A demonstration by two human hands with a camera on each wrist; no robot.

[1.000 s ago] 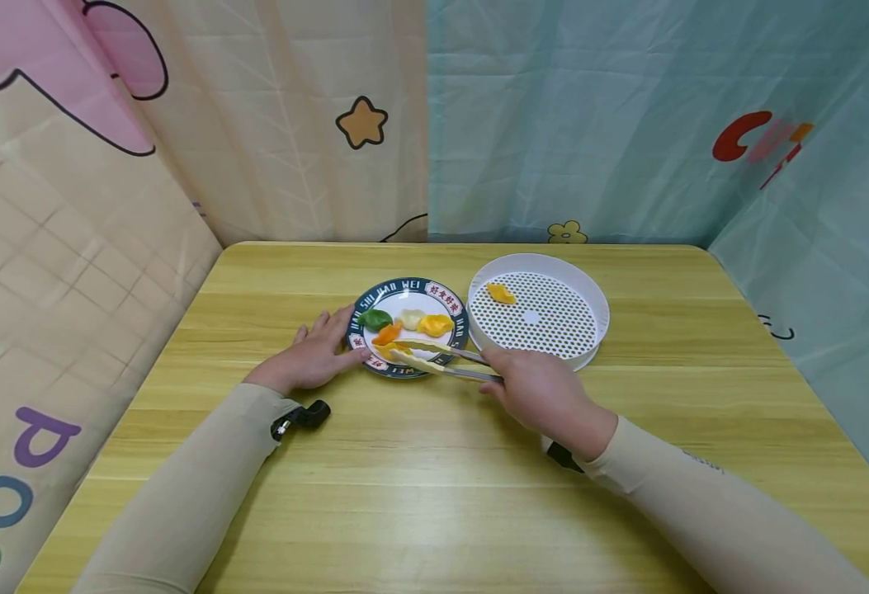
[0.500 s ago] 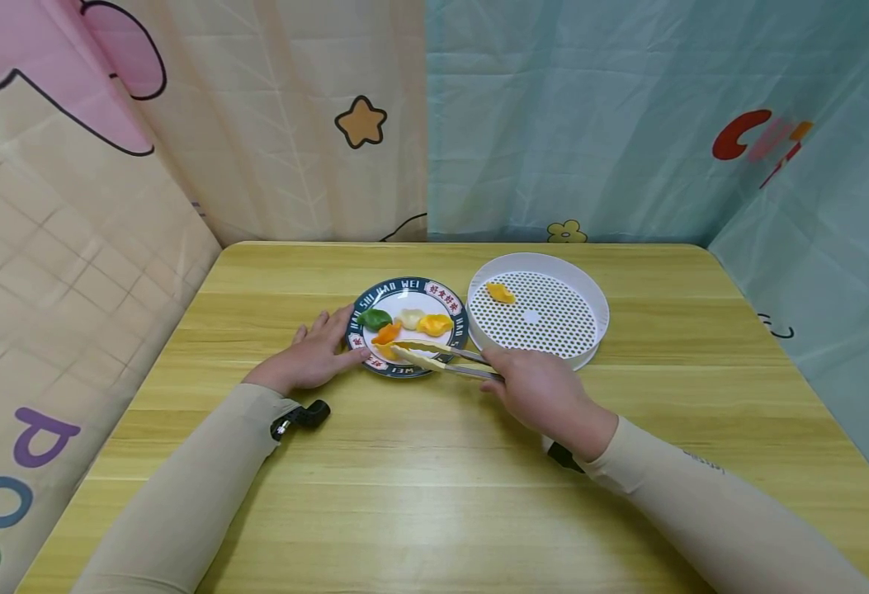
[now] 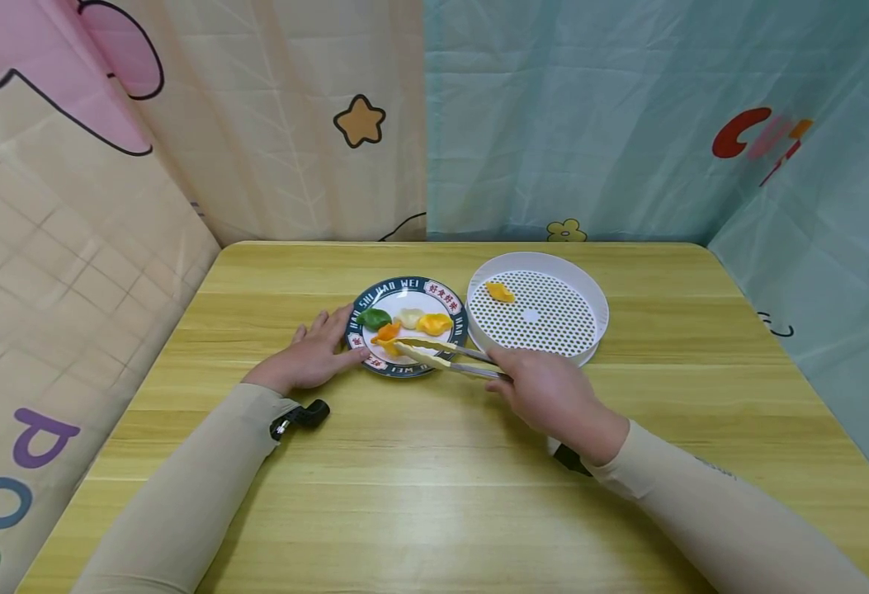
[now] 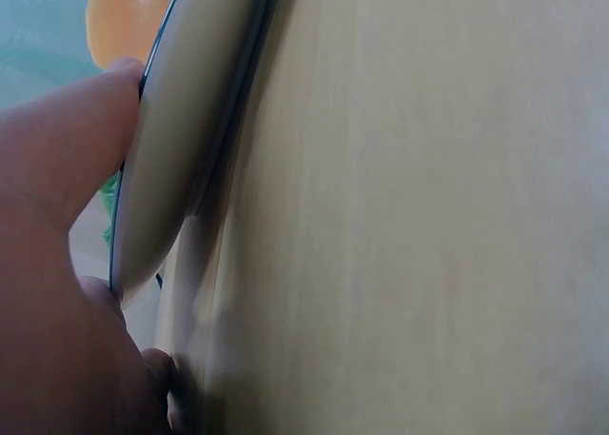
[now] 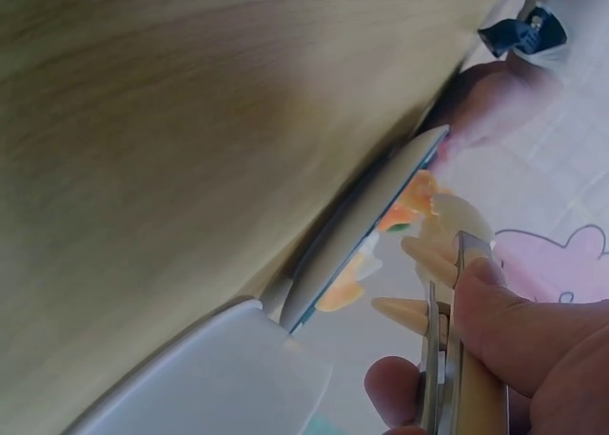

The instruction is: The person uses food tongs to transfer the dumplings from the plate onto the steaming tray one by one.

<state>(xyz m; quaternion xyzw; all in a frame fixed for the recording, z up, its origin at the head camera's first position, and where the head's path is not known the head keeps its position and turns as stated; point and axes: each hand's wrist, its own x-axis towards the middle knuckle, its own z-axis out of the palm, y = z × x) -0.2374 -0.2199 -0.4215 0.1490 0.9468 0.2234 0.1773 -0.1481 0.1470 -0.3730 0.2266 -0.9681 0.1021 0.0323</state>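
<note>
A dark-rimmed plate (image 3: pixel 456 332) bears several coloured dumplings: a green dumpling (image 3: pixel 373 319), a white dumpling (image 3: pixel 409 318), a yellow dumpling (image 3: pixel 434 324) and an orange dumpling (image 3: pixel 386 332). My left hand (image 3: pixel 314 352) rests at the plate's left edge, thumb on the rim, fingers stretched along the outside. My right hand (image 3: pixel 553 396) grips metal tongs (image 3: pixel 467 361) with pale yellowish tips. Those tips reach over the plate to a yellow-orange dumpling (image 3: pixel 387 346) at its front; whether they pinch it is unclear. In the right wrist view, thumb and fingers hold the tongs (image 5: pixel 445 349).
Right of the plate, close against it, stands a round white steamer tray (image 3: pixel 602 318) with a perforated bottom. One yellow dumpling (image 3: pixel 500 292) lies in it. Both stand on a wooden table (image 3: pixel 404 495), with printed curtains (image 3: pixel 590 124) behind and at both sides.
My right hand has drawn slightly to the right, and the tong tips have shifted a little rightward with it. The left hand and plate have stayed in place.
</note>
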